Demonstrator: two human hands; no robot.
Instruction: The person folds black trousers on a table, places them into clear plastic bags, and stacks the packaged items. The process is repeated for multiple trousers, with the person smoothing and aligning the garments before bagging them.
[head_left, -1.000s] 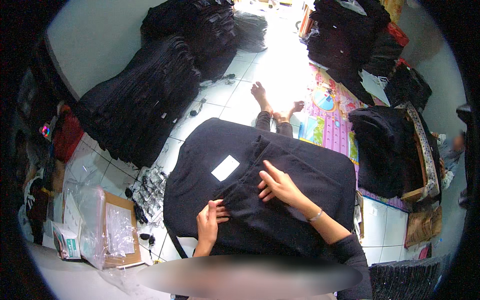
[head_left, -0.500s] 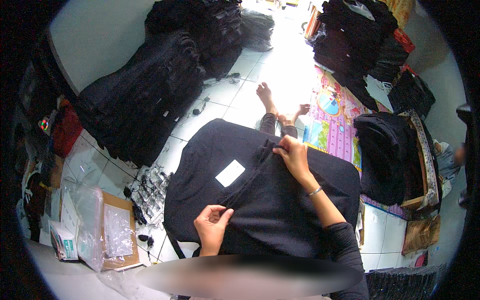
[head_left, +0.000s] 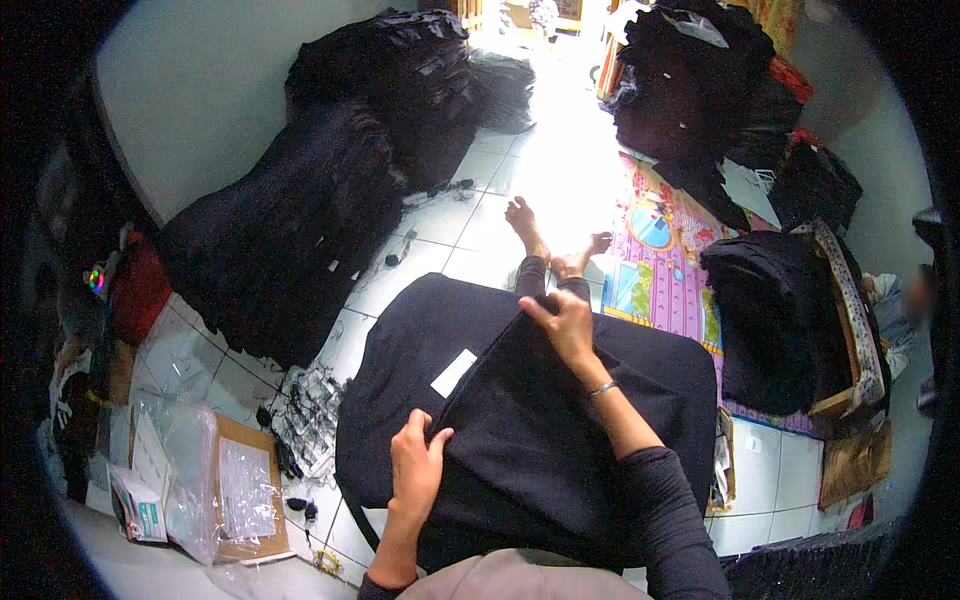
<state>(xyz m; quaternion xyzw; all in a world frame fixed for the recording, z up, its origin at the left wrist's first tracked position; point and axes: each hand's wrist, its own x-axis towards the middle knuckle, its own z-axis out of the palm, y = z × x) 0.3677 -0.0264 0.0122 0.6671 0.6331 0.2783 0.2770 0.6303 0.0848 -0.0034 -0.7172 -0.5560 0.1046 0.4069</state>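
A black cloth (head_left: 530,420) lies over a broad, black-covered surface in front of me, and its raised edge runs slantwise between my hands. My left hand (head_left: 415,465) pinches the near end of that edge between thumb and fingers. Farther off and to the right, my right hand (head_left: 568,330) grips the far end, its thumb lifted toward the upper left; part of its grip is hidden. A blank-looking white card (head_left: 455,373) lies beside the edge, partly covered by the cloth. On my right wrist is a thin bracelet (head_left: 604,388).
Big heaps of black cloth stand at left (head_left: 290,220) and far right (head_left: 690,80). A black bundle (head_left: 765,310) lies at right by a patterned colourful mat (head_left: 660,270). Clear plastic packets and cardboard (head_left: 245,490) sit at lower left, near dark thread scraps (head_left: 305,420).
The view has shifted slightly. The cloth's edge is drawn straighter between my hands and now covers part of the white card. My right hand has turned, its thumb now raised.
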